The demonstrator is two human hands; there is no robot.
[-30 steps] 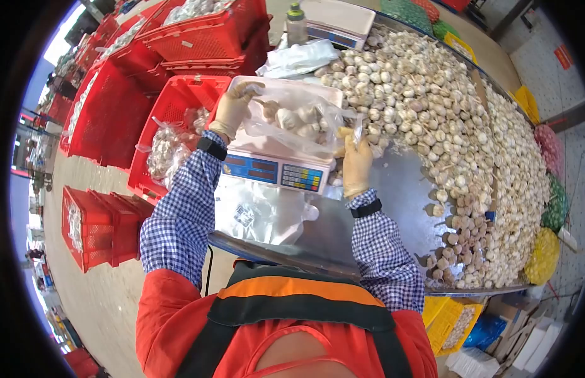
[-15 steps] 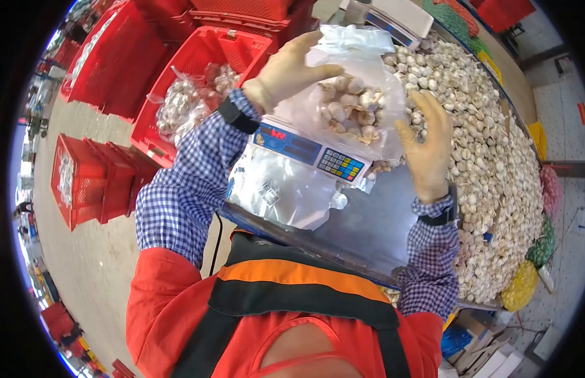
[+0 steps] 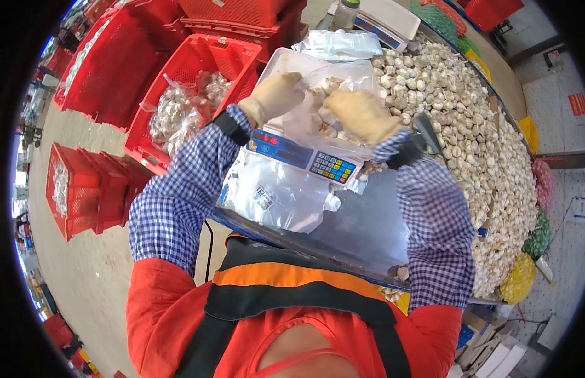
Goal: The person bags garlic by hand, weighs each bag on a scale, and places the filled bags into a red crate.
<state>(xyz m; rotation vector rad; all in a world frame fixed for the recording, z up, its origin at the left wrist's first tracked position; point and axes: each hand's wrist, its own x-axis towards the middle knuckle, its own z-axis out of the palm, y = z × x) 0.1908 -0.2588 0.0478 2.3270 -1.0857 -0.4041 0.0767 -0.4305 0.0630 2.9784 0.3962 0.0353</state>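
A clear plastic bag of garlic bulbs [image 3: 330,104] lies on the white pan of a digital scale [image 3: 298,151]. My left hand [image 3: 273,96], in a tan glove, grips the bag's left edge. My right hand [image 3: 361,113], also gloved, has come across over the bag and closes on its right side. The scale's red digits and coloured keypad face me. Garlic shows through the plastic between my two hands.
A big heap of loose garlic [image 3: 469,126] covers the metal table [image 3: 361,220] to the right. A stack of empty plastic bags [image 3: 273,192] lies before the scale. Red crates [image 3: 191,82] holding filled bags stand at left. A second scale [image 3: 380,16] sits behind.
The bag, lifted half a second ago, is back down on the scale pan. My right hand, which was open beside the bag, has swung left onto it.
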